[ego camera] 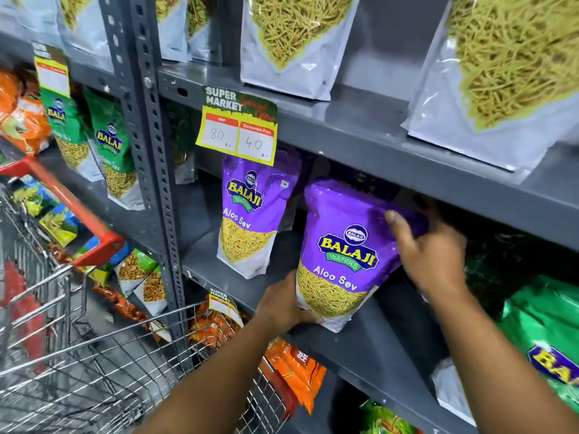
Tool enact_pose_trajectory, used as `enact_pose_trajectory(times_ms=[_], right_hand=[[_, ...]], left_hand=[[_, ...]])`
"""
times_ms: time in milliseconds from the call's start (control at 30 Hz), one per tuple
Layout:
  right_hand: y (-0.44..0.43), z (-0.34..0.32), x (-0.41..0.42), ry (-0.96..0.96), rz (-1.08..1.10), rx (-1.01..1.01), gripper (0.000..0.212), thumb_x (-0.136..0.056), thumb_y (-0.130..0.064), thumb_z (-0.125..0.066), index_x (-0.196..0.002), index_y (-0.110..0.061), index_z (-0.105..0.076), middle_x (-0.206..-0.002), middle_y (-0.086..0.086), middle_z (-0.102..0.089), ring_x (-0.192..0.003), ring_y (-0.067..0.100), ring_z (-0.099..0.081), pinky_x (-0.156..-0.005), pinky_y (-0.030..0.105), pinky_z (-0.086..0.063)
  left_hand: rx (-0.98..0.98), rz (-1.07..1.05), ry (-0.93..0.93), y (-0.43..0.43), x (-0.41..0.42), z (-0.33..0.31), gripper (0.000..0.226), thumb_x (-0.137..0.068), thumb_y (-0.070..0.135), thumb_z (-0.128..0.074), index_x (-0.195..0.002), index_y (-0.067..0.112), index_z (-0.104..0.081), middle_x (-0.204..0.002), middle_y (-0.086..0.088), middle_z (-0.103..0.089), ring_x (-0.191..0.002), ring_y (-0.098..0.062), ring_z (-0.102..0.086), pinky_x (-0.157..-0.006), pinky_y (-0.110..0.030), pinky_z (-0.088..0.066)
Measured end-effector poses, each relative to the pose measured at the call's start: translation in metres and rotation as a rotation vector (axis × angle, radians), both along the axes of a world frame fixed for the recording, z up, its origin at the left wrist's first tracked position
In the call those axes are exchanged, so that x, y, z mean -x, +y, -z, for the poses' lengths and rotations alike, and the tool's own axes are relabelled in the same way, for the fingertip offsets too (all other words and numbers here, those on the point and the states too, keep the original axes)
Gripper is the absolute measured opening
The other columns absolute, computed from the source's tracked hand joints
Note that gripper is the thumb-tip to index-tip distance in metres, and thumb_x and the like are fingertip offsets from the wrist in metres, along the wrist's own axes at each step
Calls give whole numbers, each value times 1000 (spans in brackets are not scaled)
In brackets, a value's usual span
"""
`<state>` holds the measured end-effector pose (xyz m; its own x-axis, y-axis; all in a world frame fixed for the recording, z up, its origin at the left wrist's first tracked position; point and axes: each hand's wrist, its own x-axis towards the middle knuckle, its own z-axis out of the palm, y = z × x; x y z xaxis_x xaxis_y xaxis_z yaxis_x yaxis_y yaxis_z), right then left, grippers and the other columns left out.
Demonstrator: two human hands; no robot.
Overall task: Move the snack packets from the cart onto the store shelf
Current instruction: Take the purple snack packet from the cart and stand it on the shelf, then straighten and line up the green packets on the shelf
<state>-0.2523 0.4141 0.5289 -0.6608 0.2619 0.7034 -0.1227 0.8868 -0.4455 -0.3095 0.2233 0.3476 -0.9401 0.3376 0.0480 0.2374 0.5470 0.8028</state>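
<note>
Both my hands hold a purple Balaji Aloo Sev packet (341, 245) upright on the grey middle shelf (369, 346). My left hand (283, 303) grips its bottom left corner. My right hand (429, 245) wraps around its upper right side, thumb on the front. A second purple Aloo Sev packet (250, 214) stands upright on the same shelf to the left, apart from the held one. The wire cart (94, 364) with a red handle is at the lower left; its visible basket looks bare.
A yellow price tag (238, 126) hangs from the upper shelf edge above the left packet. Clear sev pouches (294, 39) stand on the upper shelf. Green packets (545, 336) sit at the right, green ones (109, 145) past the upright post, orange ones (297, 368) below.
</note>
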Motion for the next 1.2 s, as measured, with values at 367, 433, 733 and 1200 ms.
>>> enact_pose_trajectory(times_ms=[367, 433, 733, 1200], right_hand=[[-19, 184, -24, -404, -358, 718, 71, -60, -60, -75, -117, -27, -50, -114, -6, -66, -107, 11, -63, -89, 31, -53], [-21, 189, -22, -423, -308, 764, 80, -52, -73, -71, -114, -24, -52, -110, -6, -68, -101, 2, -64, -80, 16, -52], [0, 162, -40, -389, -290, 554, 93, -65, -59, -73, -141, -31, -28, -143, -12, -45, -132, 5, -41, -107, 37, -40], [100, -20, -125, -281, 514, -521, 34, -82, -33, -58, -116, -27, -59, -100, 15, -70, -89, 38, -63, -82, 45, -47]], left_hand=[[-104, -8, -82, 0, -2, 1, 108, -35, 59, -87, -129, 43, -36, -120, 20, -63, -115, -6, -57, -96, -29, -49], [-112, -9, -92, 1, -3, 0, 106, -37, 56, -86, -129, 42, -36, -119, 17, -63, -113, -9, -58, -97, -28, -48], [-211, -128, 159, -3, -22, 7, 136, -27, 64, -88, -142, 36, -22, -147, 1, -37, -137, -17, -34, -113, -38, -32], [-162, 456, -87, 202, -103, -8, 141, -32, 51, -92, -147, 22, -16, -153, 9, -28, -141, -1, -25, -115, -24, -27]])
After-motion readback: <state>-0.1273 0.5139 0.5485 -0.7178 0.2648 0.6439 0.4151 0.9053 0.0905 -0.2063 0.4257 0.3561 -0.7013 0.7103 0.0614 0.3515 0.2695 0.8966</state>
